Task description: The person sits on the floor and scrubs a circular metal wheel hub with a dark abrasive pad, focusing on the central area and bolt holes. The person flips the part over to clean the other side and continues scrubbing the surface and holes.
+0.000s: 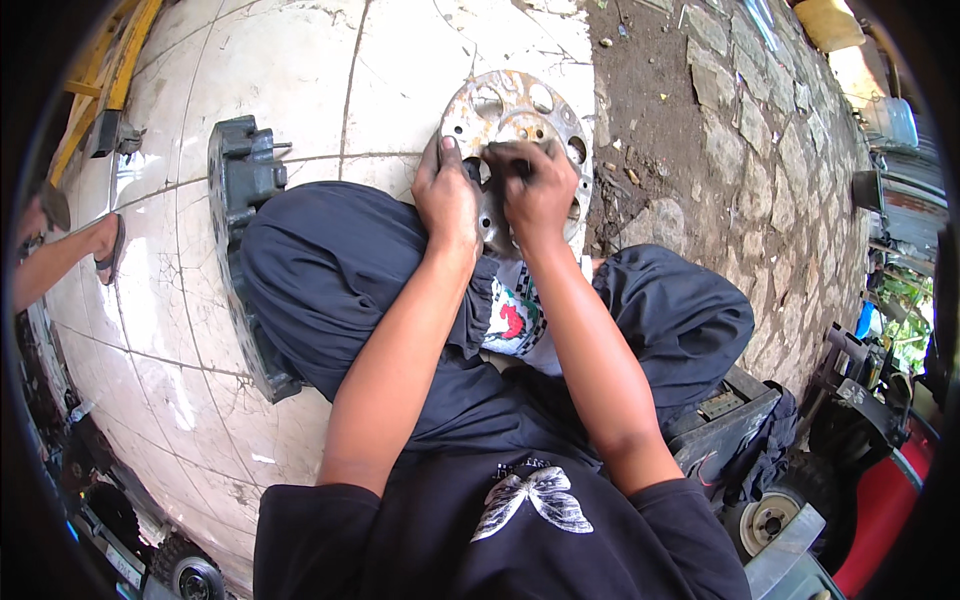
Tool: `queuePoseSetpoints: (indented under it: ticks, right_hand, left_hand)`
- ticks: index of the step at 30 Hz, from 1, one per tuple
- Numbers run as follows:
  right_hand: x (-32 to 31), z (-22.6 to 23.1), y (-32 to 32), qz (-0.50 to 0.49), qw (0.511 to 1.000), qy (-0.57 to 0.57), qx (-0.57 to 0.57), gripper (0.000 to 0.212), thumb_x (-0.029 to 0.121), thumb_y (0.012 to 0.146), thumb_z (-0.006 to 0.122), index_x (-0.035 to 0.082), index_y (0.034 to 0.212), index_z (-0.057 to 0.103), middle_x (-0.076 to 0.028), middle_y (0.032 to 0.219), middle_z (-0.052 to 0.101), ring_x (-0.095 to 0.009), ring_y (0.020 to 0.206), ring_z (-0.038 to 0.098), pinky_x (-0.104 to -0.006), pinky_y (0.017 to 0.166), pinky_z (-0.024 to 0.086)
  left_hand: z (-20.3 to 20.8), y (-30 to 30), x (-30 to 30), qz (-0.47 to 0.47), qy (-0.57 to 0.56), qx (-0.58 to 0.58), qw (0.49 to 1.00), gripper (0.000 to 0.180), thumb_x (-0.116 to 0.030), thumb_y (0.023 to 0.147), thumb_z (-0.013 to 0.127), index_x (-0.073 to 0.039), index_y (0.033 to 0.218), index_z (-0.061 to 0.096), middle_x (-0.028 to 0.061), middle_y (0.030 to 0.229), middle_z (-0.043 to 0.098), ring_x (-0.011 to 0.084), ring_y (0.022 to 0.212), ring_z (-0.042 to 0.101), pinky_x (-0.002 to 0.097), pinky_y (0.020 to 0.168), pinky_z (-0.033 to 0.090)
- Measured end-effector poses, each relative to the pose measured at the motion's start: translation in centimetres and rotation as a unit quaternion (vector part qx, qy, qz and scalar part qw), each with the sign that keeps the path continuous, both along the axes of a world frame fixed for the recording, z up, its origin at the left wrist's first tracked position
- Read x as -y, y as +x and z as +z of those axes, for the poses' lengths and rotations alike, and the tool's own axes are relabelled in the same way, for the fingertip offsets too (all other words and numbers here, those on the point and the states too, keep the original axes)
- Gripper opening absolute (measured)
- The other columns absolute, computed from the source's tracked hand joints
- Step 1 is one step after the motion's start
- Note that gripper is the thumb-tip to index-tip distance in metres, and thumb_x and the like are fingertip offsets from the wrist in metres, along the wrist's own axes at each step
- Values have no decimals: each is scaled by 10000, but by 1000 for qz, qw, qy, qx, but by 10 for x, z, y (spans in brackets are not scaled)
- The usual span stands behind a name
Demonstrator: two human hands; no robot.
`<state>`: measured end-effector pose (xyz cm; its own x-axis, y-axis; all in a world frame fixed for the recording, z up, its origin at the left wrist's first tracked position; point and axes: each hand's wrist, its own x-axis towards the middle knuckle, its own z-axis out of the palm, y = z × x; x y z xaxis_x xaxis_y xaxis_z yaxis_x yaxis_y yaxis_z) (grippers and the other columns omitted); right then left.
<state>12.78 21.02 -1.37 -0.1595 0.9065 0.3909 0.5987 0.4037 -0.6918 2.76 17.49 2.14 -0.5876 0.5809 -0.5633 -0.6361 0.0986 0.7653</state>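
A round, rusty metal disc (520, 110) with several holes lies on the pale tiled floor (280, 70) in front of my knees. My left hand (447, 195) rests on its near left edge, fingers pressed on the metal. My right hand (538, 190) is closed over the disc's middle, fingers curled on a small dark piece that I cannot make out. Both forearms reach forward between my legs in dark trousers.
A dark grey cast metal block (240, 190) lies on the tiles at my left knee. Another person's foot in a sandal (105, 245) shows at the left. Dirt and a rough stone wall (760, 150) run along the right; a small wheeled machine (800, 490) sits lower right.
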Motion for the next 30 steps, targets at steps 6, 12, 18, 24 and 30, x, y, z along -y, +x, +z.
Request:
queuePoseSetpoints:
  ticks: [6,12,18,24,30]
  right_hand:
    - [35,-4,33,5,998,-61,-11,190,37,763,833,116,936,839,-103,838,733,-273,762,683,-382,697,529]
    - [-4,1,-12,-17,997,-48,-51,145,163,786,885,115,915,836,-162,799,684,-321,714,661,-417,671,511]
    - [41,-4,31,-29,993,-115,-24,170,70,795,860,109,961,847,-127,808,715,-274,736,700,-377,694,554]
    - [38,-9,45,-47,970,-179,-155,192,77,836,832,63,1027,814,-134,873,741,-225,766,724,-354,714,570]
    - [18,59,74,-57,875,-323,-358,260,163,996,754,-45,1150,727,-103,982,770,-137,845,719,-280,759,578]
  left_hand:
    - [-22,1,3,0,32,-60,998,364,-216,1137,505,4,1408,612,-28,890,605,39,715,519,219,646,449]
    - [-22,-1,1,3,19,-33,999,333,-175,1133,493,24,1349,651,-11,925,645,39,697,511,234,596,431]
    - [-25,-5,3,14,12,1,1000,339,-190,1126,517,14,1350,669,-9,950,639,68,776,542,247,705,457]
    - [-29,-8,3,-37,14,-40,998,340,-222,1132,501,-5,1332,669,6,856,634,89,654,522,264,601,443]
    - [-17,-12,11,-58,54,11,997,300,-242,1135,485,-71,1318,650,-18,632,454,83,481,387,262,452,343]
